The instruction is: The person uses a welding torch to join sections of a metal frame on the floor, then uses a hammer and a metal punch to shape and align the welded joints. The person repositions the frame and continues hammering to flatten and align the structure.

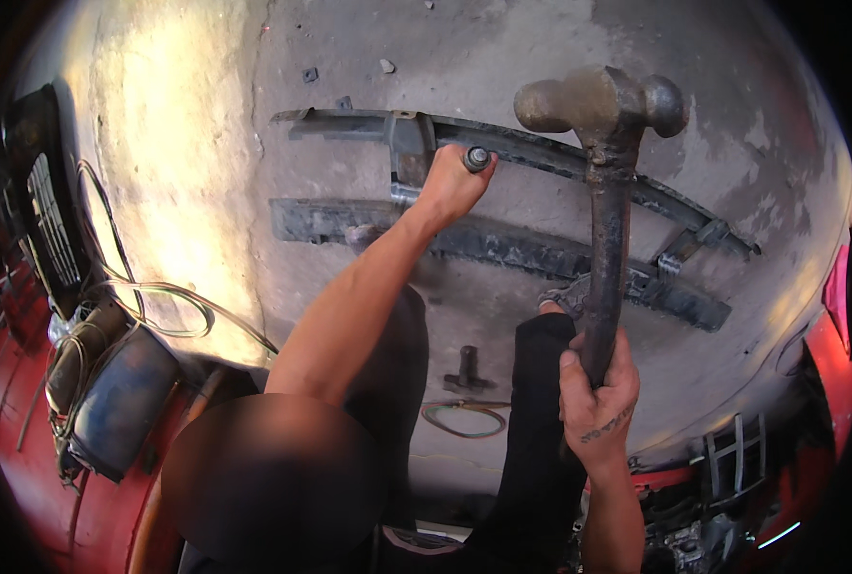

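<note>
My left hand (454, 189) is closed round a short metal bar (476, 160), perhaps a chisel or punch. Only its round top end shows, and its lower part is hidden. Below that hand, a dark two-rail metal frame (517, 143) lies on the floor, its rails joined by a bracket (409, 153) just left of my fingers. In my right hand (601, 397), a ball-peen hammer (609, 206) is gripped by the lower end of its handle. The hammer's head is raised above the frame, apart from the bar.
A shoe (567, 298) is beside the near rail. Cables (163, 306) loop at left, near a red panel (38, 430) and dark parts. A T-shaped metal piece (468, 371) and coiled cable (464, 418) lie between my legs. A blurred patch (273, 478) hides my upper left arm.
</note>
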Motion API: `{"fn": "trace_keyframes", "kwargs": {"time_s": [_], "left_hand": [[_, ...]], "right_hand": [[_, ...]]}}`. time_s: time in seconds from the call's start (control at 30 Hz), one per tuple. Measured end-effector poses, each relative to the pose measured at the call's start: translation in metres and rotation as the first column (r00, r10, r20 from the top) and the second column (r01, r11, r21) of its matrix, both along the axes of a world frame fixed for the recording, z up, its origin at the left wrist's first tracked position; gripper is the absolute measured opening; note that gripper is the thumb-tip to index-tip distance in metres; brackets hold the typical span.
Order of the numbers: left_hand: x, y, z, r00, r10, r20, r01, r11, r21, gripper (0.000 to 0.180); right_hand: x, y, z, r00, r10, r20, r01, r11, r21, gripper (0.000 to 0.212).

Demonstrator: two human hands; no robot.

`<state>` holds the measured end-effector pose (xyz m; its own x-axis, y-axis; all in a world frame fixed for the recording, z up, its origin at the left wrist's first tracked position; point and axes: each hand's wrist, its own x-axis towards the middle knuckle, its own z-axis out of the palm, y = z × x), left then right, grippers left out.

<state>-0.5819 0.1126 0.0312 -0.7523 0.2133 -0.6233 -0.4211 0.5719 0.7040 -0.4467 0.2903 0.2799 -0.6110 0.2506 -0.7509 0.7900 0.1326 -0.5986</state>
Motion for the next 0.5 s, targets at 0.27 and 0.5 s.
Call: {"fn": "trace_keyframes", "kwargs": {"time_s": [0.27,0.5], "left_hand": [[0.013,-0.009,-0.007,1.0,-0.01,0.02,0.009,0.998,0.056,0.032],[0.007,-0.012,-0.003,1.0,-0.009,0.017,0.009,0.999,0.032,0.035]], "right_hand": [[0.011,-0.001,-0.044,0.988,0.137,0.072,-0.135,0.991,-0.024,0.014],[-0.053,0.02,0.066,0.987,-0.144,-0.074,0.141,0.989,-0.048,0.021]]}}
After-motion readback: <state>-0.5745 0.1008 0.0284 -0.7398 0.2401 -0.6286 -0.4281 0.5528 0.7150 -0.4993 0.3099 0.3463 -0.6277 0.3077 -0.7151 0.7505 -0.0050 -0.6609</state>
